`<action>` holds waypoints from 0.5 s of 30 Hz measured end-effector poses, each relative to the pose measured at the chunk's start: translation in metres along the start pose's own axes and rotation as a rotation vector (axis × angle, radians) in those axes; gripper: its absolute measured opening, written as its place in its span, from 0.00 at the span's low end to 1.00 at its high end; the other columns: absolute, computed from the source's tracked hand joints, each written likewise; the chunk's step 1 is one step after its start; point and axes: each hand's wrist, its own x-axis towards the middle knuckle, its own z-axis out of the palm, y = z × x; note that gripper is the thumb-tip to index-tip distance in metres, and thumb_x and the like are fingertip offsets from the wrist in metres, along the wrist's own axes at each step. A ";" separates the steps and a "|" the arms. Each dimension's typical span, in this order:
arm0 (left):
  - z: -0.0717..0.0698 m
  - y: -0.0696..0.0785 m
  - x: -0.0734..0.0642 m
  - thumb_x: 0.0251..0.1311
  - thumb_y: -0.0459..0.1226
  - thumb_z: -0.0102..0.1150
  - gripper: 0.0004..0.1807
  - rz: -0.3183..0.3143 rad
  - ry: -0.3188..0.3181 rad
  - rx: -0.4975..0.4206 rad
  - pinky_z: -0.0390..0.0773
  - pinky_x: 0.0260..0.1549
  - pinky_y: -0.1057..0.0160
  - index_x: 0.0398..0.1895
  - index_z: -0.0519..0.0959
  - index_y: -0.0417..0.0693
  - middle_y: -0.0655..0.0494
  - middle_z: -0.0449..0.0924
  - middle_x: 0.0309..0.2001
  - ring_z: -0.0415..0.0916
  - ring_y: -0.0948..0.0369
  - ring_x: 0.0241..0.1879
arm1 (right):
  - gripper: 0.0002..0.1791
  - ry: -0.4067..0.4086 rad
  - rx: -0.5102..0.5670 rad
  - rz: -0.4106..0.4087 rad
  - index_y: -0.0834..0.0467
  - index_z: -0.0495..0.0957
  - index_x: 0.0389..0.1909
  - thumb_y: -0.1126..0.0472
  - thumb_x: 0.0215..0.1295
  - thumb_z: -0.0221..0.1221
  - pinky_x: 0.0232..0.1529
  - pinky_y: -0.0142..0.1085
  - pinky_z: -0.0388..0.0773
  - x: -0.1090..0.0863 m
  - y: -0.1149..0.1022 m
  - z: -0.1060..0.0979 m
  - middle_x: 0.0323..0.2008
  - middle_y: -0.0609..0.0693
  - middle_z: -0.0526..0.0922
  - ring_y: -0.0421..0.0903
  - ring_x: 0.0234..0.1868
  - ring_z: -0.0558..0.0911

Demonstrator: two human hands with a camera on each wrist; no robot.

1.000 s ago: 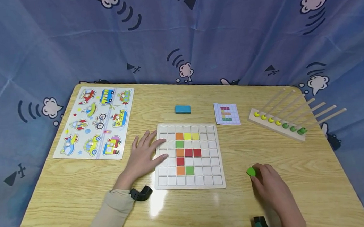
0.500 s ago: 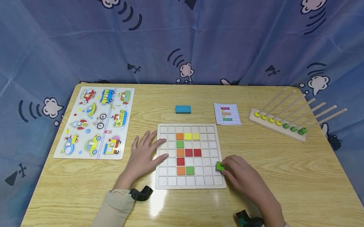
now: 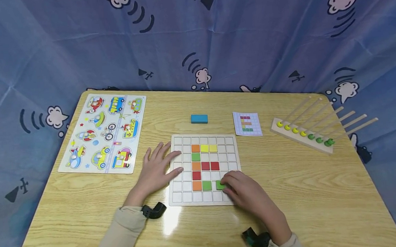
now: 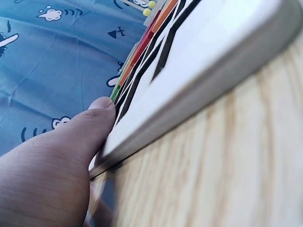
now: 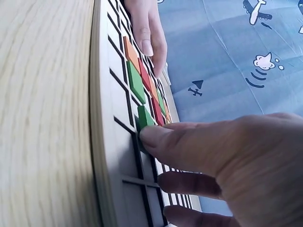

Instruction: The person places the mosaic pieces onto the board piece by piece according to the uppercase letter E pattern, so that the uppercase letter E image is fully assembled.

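A white grid board [image 3: 183, 197] lies mid-table with orange, yellow, green and red square tiles in some cells. My right hand [image 3: 248, 191] pinches a green tile [image 3: 219, 185] between thumb and fingers at the board's lower right, one cell right of another green tile [image 3: 206, 185]. In the right wrist view the pinched green tile [image 5: 144, 117] looks slightly tilted over its cell. My left hand [image 3: 156, 169] rests on the board's left edge with fingers spread. The left wrist view has its thumb [image 4: 97, 118] against the board's rim.
Behind the board sit a blue block [image 3: 199, 119] and a card [image 3: 247, 124] printed with a coloured tile pattern. A vehicle puzzle board [image 3: 93, 145] lies at left. At right stands a wooden base [image 3: 301, 140] with slanting pegs and yellow and green beads.
My right hand has carried the green tile leftward from the bare table at right, across the board's right edge, to the lower row. The left hand stays still.
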 end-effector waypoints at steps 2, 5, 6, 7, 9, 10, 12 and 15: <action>0.000 0.000 0.000 0.61 0.68 0.42 0.33 0.000 0.002 0.000 0.33 0.69 0.40 0.67 0.65 0.72 0.58 0.49 0.75 0.38 0.52 0.76 | 0.11 0.002 -0.004 -0.005 0.54 0.81 0.41 0.60 0.57 0.68 0.48 0.37 0.78 0.001 -0.001 0.001 0.43 0.44 0.80 0.41 0.46 0.78; -0.001 0.000 0.000 0.61 0.68 0.43 0.32 0.000 0.005 0.000 0.33 0.69 0.40 0.67 0.65 0.72 0.58 0.49 0.75 0.39 0.52 0.75 | 0.11 0.010 -0.003 -0.016 0.54 0.81 0.40 0.60 0.57 0.68 0.48 0.37 0.78 0.003 -0.002 0.002 0.43 0.44 0.81 0.41 0.46 0.78; -0.001 0.001 0.000 0.61 0.67 0.43 0.32 -0.001 0.005 0.000 0.33 0.69 0.40 0.67 0.65 0.72 0.58 0.49 0.75 0.39 0.52 0.75 | 0.11 0.012 -0.001 -0.020 0.53 0.81 0.41 0.60 0.57 0.68 0.48 0.37 0.78 0.004 -0.002 0.002 0.43 0.44 0.81 0.41 0.46 0.78; -0.001 0.001 0.000 0.61 0.67 0.43 0.32 -0.001 0.005 0.000 0.33 0.69 0.40 0.67 0.65 0.72 0.58 0.49 0.75 0.39 0.52 0.75 | 0.11 0.013 0.000 -0.025 0.54 0.81 0.41 0.60 0.57 0.68 0.48 0.37 0.78 0.004 -0.002 0.002 0.43 0.44 0.81 0.41 0.46 0.79; -0.002 0.001 0.000 0.61 0.67 0.43 0.32 -0.002 0.004 -0.001 0.32 0.69 0.40 0.67 0.65 0.72 0.58 0.49 0.75 0.39 0.52 0.75 | 0.11 0.012 0.001 -0.033 0.54 0.81 0.41 0.60 0.57 0.67 0.48 0.37 0.78 0.005 -0.003 0.002 0.43 0.44 0.81 0.42 0.46 0.79; -0.001 0.001 0.000 0.61 0.67 0.43 0.32 -0.002 0.003 -0.002 0.32 0.69 0.40 0.67 0.65 0.72 0.58 0.49 0.75 0.38 0.52 0.76 | 0.11 0.012 0.000 -0.038 0.54 0.81 0.41 0.60 0.58 0.67 0.48 0.37 0.78 0.005 -0.003 0.002 0.43 0.45 0.81 0.42 0.45 0.79; -0.001 0.001 0.000 0.61 0.67 0.43 0.32 -0.002 0.000 -0.003 0.32 0.69 0.40 0.67 0.65 0.72 0.58 0.49 0.75 0.38 0.52 0.76 | 0.11 0.010 -0.003 -0.045 0.54 0.80 0.41 0.60 0.58 0.67 0.48 0.37 0.78 0.005 -0.003 0.002 0.43 0.45 0.81 0.42 0.46 0.79; -0.002 0.001 0.000 0.61 0.67 0.43 0.32 -0.002 -0.002 -0.002 0.32 0.69 0.40 0.67 0.65 0.72 0.58 0.49 0.75 0.38 0.52 0.76 | 0.10 0.010 -0.008 -0.053 0.54 0.81 0.41 0.60 0.58 0.67 0.48 0.37 0.78 0.006 -0.004 0.003 0.43 0.45 0.81 0.43 0.46 0.79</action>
